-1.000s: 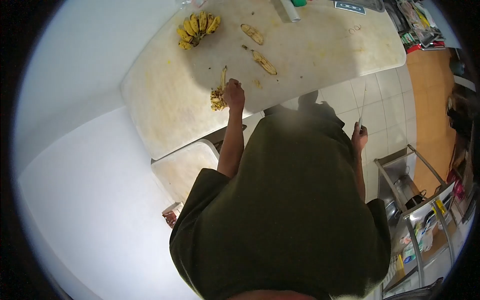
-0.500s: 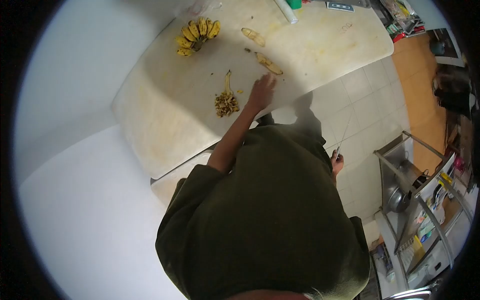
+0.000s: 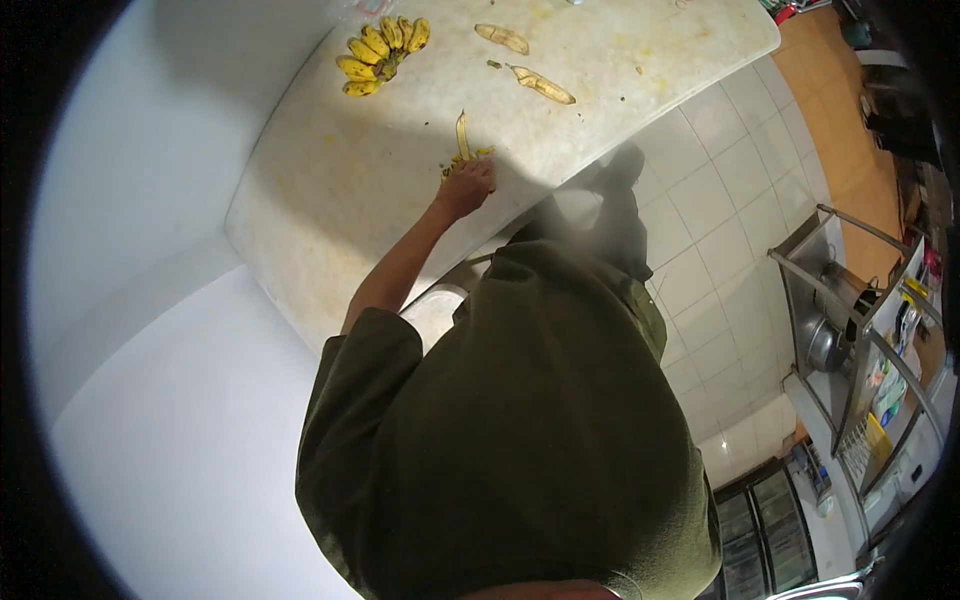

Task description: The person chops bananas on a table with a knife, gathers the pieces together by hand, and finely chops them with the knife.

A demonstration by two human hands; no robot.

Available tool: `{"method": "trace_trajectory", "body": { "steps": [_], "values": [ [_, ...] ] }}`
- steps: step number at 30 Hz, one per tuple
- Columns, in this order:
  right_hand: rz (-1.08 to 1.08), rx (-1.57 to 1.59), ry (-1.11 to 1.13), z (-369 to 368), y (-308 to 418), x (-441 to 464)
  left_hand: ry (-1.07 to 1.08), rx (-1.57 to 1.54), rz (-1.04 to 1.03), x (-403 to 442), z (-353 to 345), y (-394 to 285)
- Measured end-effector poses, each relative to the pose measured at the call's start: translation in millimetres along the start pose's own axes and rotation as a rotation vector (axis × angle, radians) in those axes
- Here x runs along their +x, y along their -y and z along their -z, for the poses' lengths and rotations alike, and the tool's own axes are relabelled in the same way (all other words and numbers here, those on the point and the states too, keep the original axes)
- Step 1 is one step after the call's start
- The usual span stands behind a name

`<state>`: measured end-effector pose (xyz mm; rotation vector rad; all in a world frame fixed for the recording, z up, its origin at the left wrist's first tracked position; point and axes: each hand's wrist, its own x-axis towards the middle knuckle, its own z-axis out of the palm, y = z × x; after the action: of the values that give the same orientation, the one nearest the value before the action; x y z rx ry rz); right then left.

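Note:
My left hand (image 3: pixel 468 188) is down on the table with its fingers bent over a small pile of chopped banana peel (image 3: pixel 484 152), gripping at it and hiding most of it. A pale strip of banana peel (image 3: pixel 461 133) sticks out from the far side of the pile. Farther along lie two flat banana peels, one nearer (image 3: pixel 543 85) and one farther off (image 3: pixel 502 39). My right hand is out of sight beside my body.
A bunch of small yellow bananas (image 3: pixel 383 55) rests at the table's far left. The white table (image 3: pixel 330 190) meets a wall on the left; its right edge drops to a tiled floor (image 3: pixel 700 185). A metal rack with a pot (image 3: pixel 825 345) stands at the right.
My left hand has moved left from near the peel onto the chopped pile, and its fingers have curled. My right hand, earlier holding a knife low at the right, has gone out of view.

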<state>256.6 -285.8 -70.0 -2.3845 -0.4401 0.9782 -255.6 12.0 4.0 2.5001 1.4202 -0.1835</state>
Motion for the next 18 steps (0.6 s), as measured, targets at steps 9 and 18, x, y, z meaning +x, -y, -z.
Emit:
{"method": "trace_trajectory", "body": {
  "steps": [9, 18],
  "values": [
    [0.393, -0.137, 0.073, -1, 148, -7, -0.166, -0.084, 0.269, 30, 28, -24],
    [1.083, -0.486, 0.294, -33, 365, 4, 0.031, 0.072, 0.346, -18, 22, -45]
  ]
}}
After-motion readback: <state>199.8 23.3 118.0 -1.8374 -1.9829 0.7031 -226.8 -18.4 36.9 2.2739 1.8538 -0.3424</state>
